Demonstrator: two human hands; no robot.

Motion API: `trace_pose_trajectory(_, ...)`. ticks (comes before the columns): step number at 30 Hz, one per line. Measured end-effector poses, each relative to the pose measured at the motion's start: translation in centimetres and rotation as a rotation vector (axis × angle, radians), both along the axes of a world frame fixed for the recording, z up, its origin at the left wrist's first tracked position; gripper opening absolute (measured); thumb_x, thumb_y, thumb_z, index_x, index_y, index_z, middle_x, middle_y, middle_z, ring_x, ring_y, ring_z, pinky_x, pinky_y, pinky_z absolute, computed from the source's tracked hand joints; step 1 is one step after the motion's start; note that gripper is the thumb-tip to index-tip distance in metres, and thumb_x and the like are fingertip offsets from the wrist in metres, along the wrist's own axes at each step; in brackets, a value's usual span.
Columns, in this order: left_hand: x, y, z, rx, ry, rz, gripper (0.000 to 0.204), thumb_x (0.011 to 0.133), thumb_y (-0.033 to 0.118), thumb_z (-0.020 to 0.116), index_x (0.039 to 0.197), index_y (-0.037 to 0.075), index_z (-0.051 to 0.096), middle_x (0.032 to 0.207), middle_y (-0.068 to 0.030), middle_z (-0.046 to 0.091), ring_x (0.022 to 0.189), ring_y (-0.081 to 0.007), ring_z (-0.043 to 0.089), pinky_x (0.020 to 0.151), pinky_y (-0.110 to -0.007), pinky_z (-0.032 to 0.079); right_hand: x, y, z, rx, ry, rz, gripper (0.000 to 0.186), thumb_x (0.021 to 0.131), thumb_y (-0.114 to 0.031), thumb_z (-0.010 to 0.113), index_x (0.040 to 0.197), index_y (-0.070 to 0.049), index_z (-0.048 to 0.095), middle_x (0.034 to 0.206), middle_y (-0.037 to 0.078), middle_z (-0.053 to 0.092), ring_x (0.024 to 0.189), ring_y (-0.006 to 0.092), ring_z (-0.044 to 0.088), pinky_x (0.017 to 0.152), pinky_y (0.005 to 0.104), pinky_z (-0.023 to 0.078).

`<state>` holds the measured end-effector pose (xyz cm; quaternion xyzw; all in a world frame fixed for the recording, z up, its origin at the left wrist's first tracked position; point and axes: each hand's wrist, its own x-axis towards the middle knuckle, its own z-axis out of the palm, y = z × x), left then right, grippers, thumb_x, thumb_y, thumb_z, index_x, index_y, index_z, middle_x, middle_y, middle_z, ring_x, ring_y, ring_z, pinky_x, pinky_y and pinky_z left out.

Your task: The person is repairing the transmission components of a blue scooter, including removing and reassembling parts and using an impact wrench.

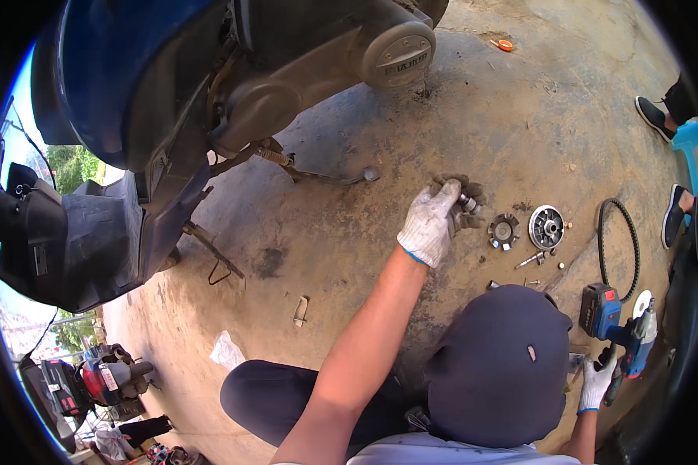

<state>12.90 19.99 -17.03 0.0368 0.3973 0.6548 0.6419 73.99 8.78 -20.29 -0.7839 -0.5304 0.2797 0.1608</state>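
Note:
My left hand (pixel 430 221), in a white work glove with darkened fingertips, is closed around a small shiny metal cylinder (pixel 468 204). The fingers hide part of it. Just right of it on the ground lie a round notched dark metal part (pixel 504 231) and a silver pulley disc (pixel 547 226). Below them is a thin metal shaft (pixel 533 259). At the lower right my gloved right hand (pixel 596 381) has its fingers apart, close beside a blue and black cordless impact wrench (pixel 634 339). Whether it touches the tool is unclear.
A dark blue scooter (pixel 287 77) fills the upper left, its kickstand (pixel 333 178) down. A looped black belt (pixel 636 240) lies at the right, near another person's shoes (pixel 654 118) and a teal stool (pixel 690 143). A dark cap (pixel 500 368) blocks the view between my arms.

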Motion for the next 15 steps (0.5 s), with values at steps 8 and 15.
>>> trace_pose_trajectory(8, -3.1, -0.1, 4.4, 0.059, 0.152, 0.019, 0.022, 0.108, 0.013, 0.059, 0.126, 0.002, 0.060, 0.123, -0.0221, 0.072, 0.101, -0.0278, 0.073, 0.082, -0.044, 0.066, -5.7, 13.0, 3.0, 0.353, 0.354, 0.348, 0.072, 0.097, -0.006, 0.072, 0.162, -0.007, 0.041, 0.153, 0.010, 0.055, 0.133, 0.0199, 0.057, 0.116, 0.0383, 0.044)
trace_pose_trajectory(15, -4.9, -1.3, 9.2, 0.212, 0.192, 0.254, 0.019, 0.105, 0.027, 0.069, 0.112, 0.010, 0.065, 0.097, -0.0085, 0.072, 0.083, -0.0223, 0.071, 0.066, -0.037, 0.059, -15.0, 16.8, 9.8, 0.285, 0.457, 0.493, 0.038, 0.091, -0.007, 0.077, 0.128, -0.004, 0.067, 0.106, 0.003, 0.071, 0.089, 0.0155, 0.068, 0.083, 0.0338, 0.057)
